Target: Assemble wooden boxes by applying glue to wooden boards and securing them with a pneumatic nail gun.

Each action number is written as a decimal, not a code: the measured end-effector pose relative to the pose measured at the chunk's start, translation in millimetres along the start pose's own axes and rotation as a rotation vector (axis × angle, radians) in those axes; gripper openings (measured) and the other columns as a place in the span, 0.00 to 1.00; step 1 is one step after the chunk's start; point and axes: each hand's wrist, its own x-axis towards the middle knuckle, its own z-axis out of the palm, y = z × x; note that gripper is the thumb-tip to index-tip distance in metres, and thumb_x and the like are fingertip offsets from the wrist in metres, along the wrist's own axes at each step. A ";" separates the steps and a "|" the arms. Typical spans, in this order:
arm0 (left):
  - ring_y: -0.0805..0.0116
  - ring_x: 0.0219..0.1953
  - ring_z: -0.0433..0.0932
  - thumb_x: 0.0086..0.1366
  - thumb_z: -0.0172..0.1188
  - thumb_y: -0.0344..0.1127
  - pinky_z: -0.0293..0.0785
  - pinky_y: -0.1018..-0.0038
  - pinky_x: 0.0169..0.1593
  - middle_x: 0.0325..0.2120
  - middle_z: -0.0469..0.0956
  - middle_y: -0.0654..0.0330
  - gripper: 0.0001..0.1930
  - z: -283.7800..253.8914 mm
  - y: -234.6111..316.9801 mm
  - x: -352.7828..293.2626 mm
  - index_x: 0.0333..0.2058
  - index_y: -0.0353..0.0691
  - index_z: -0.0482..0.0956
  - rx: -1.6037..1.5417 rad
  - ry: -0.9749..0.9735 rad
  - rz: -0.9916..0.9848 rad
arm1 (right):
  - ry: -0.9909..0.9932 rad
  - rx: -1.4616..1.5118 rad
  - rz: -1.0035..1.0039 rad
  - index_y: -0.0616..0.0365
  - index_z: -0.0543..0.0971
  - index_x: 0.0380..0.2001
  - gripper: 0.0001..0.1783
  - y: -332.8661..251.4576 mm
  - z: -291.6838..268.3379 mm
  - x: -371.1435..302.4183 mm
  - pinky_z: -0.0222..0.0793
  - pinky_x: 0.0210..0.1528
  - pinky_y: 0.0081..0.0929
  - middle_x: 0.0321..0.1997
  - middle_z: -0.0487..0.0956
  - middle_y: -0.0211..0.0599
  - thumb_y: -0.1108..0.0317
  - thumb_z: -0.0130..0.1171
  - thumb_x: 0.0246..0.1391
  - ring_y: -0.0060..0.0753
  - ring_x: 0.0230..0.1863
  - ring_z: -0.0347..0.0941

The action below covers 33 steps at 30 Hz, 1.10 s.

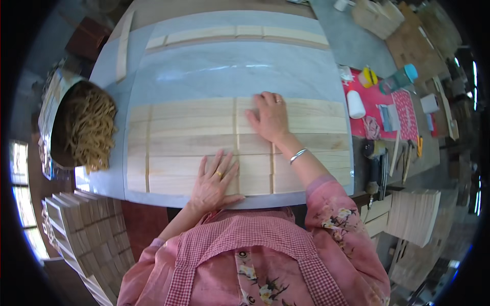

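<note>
Several pale wooden boards point(189, 145) lie side by side on the table, forming one wide panel. Narrow grooves point(236, 122) cross them from far to near. My left hand point(217, 181) rests on the nearest board with its fingers spread and a ring on one finger. Farther off, my right hand point(270, 115) lies on the far boards, its fingertips near the panel's far edge and beside the middle groove. A silver bangle point(298, 156) circles my right wrist. Neither hand grips anything that shows.
Grooved strips point(219, 35) lie along the table's point(204, 66) far side. At left, a box point(58, 97) holds rubber bands point(92, 127). Stacked wooden pieces point(92, 229) stand at lower left. To the right are a white bottle point(356, 104), a turquoise-lidded bottle point(399, 79) and a nail gun point(376, 171).
</note>
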 end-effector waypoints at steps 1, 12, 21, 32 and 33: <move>0.48 0.76 0.46 0.57 0.59 0.70 0.38 0.42 0.73 0.73 0.54 0.51 0.48 -1.1 -7.4 -1.8 0.67 0.43 0.65 0.006 0.017 0.006 | 0.006 0.015 0.019 0.55 0.76 0.45 0.22 -4.8 6.0 3.4 0.63 0.57 0.44 0.46 0.74 0.39 0.54 0.64 0.51 0.46 0.48 0.68; 0.47 0.74 0.54 0.54 0.62 0.68 0.44 0.42 0.71 0.70 0.61 0.50 0.47 -8.0 -29.4 67.8 0.64 0.37 0.70 0.028 0.176 0.079 | 0.061 -0.021 0.060 0.55 0.79 0.37 0.18 41.3 22.7 60.3 0.67 0.54 0.42 0.43 0.75 0.42 0.54 0.62 0.51 0.50 0.45 0.70; 0.47 0.74 0.53 0.55 0.62 0.68 0.44 0.42 0.71 0.70 0.59 0.48 0.48 -5.0 -42.4 100.9 0.65 0.36 0.67 0.104 0.159 0.034 | 0.003 -0.001 0.134 0.56 0.77 0.44 0.21 68.0 20.1 77.4 0.61 0.62 0.43 0.48 0.75 0.42 0.54 0.62 0.52 0.50 0.54 0.68; 0.47 0.74 0.51 0.59 0.57 0.69 0.42 0.44 0.72 0.72 0.56 0.49 0.48 -3.8 -44.3 99.5 0.67 0.37 0.64 0.157 0.156 0.060 | 0.248 -0.527 0.828 0.57 0.73 0.55 0.31 201.2 -126.4 -41.3 0.61 0.65 0.49 0.57 0.73 0.51 0.55 0.65 0.50 0.57 0.63 0.65; 0.47 0.74 0.51 0.59 0.57 0.69 0.42 0.44 0.72 0.72 0.56 0.49 0.48 -2.0 -43.9 100.3 0.67 0.37 0.64 0.158 0.158 0.057 | 0.201 -0.386 0.956 0.57 0.73 0.55 0.31 206.4 -133.9 -53.7 0.64 0.62 0.49 0.56 0.74 0.51 0.55 0.67 0.50 0.57 0.60 0.68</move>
